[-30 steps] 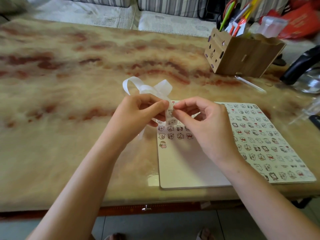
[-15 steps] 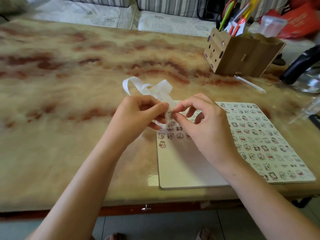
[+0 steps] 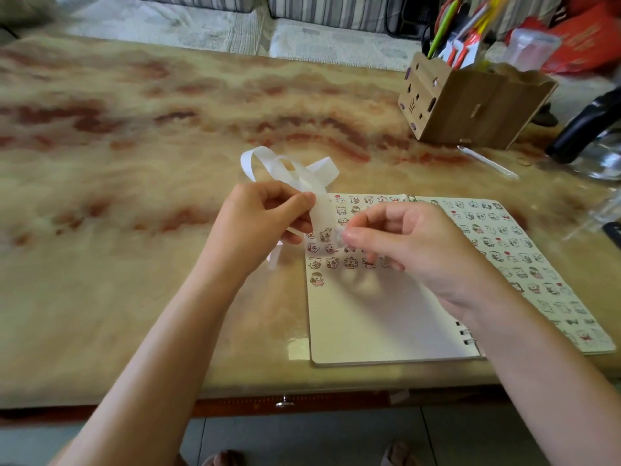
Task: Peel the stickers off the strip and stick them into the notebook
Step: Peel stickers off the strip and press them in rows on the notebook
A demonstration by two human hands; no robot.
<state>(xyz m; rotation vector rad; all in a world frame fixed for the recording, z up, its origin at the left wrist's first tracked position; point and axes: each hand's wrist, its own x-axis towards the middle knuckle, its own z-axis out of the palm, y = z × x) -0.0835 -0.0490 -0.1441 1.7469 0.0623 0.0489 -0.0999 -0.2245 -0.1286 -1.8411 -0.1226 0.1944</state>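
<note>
My left hand (image 3: 265, 216) holds the strip (image 3: 321, 206) up, just over the top left corner of the notebook (image 3: 376, 317). My thumb and fingers (image 3: 297, 201) pinch it tight. The rest of the strip curls in white loops behind my hand, over the table (image 3: 134, 183).

My right hand (image 3: 416, 243) is just beside the strip. Its thumb and first finger are pinched close on a small sticker (image 3: 338, 236). The sticker is see-through and blurry, so I cannot tell if it is all the way off the strip.

The notebook lies open and flat on the table. The left page has rows of stickers at the top and one sticker alone that starts a new row. The bottom of that page is bare. The right page is full.

I think the step now is to pull this sticker free and put it down next to the lone one. To do it well, I should hold the strip firm and pull slowly, so the sticker does not rip or fold onto itself. I should touch only its edge, so the sticky side stays clean. Then I set one edge down first, in line with the row, and rub it flat with a fingertip.

The pen box (image 3: 470, 105) stands well away, so it is not in my way.
</note>
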